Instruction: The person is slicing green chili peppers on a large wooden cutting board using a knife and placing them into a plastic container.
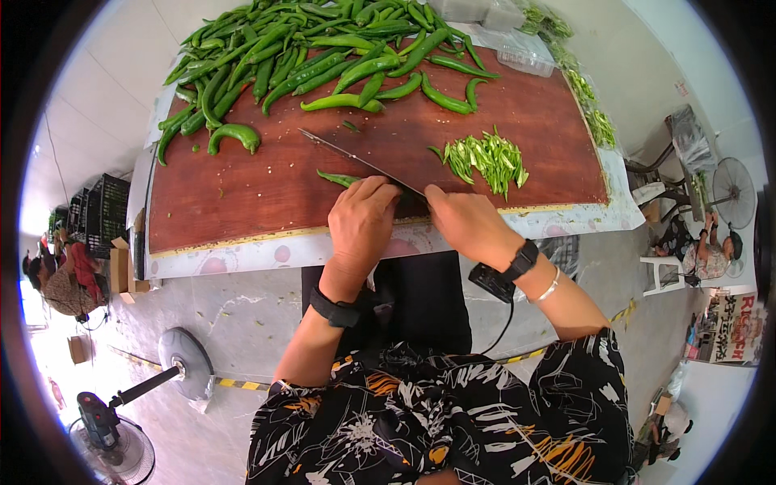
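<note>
My left hand [362,214] is closed, its fingers curled down over a green chili pepper [334,177] near the front edge of a red-brown board [242,186]. The pepper's tip sticks out to the left; its other end is hidden under the fingers. My right hand [469,222] is closed around a knife, its handle mostly covered. The knife's long blade [347,153] points to the far left and passes close beside my left fingertips. To the right lies a small heap of sliced green chili [489,163]. A large pile of whole green chili peppers [307,52] covers the board's far left.
A clear plastic box [525,61] stands at the far right of the board. More cut chili [598,125] lies along the table's right side. On the floor at lower left stands a fan [113,444]. Other people sit at work to the left and right.
</note>
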Demonstrator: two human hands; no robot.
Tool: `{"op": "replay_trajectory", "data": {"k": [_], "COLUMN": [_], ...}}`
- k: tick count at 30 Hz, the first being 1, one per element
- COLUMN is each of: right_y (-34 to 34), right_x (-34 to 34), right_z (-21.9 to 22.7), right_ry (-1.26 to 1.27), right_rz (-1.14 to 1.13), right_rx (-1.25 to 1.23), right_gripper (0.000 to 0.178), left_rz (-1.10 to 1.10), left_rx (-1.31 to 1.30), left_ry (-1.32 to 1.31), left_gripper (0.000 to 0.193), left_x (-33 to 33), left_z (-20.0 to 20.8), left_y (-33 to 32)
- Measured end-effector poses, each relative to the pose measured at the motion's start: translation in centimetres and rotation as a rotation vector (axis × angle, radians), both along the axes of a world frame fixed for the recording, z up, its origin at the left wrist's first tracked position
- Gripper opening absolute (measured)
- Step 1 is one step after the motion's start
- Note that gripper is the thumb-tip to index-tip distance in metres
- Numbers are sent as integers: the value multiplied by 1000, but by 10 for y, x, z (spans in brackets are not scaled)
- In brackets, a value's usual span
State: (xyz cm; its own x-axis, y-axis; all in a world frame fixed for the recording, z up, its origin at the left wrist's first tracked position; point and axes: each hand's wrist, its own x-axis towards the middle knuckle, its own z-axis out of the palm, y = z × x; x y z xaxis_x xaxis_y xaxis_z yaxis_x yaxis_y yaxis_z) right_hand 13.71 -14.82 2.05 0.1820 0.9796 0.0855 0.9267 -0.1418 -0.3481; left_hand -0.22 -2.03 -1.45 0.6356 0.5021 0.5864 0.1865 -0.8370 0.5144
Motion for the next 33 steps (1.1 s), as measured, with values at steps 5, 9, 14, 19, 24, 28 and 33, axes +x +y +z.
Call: {"op": "replay_trajectory", "data": {"k": [5,9,14,19,24,28,33], "right_y": [2,-11,-21,-14,12,9,-8], "right_x": [4,2,0,-3,-1,3,-3], "right_z": [-3,13,17,15,-3,-2,17], "right_ry": [26,28,54,-5,43,47,38], "right_rz": [6,-33,-13,-26,13,-7,-16], "right_rx": [45,-9,-109,-81,-3,37,-73], "right_gripper": [12,14,15,11,14,14,15], "left_rz": [-7,9,3,11,-1,-15,22], "left_rx": [-95,-110,-102,-102,-114,-109,-128], "left_ry": [-37,7,-12,-10,-2,-54,-20], "left_gripper": [10,10,9,8,9,9,8], "left_x": [2,-2,-1,-2,-2,-1,-1], "left_z": [0,1,-1,4,0,0,-3], "left_y": [-3,-3,0,-1,0,0,0]}}
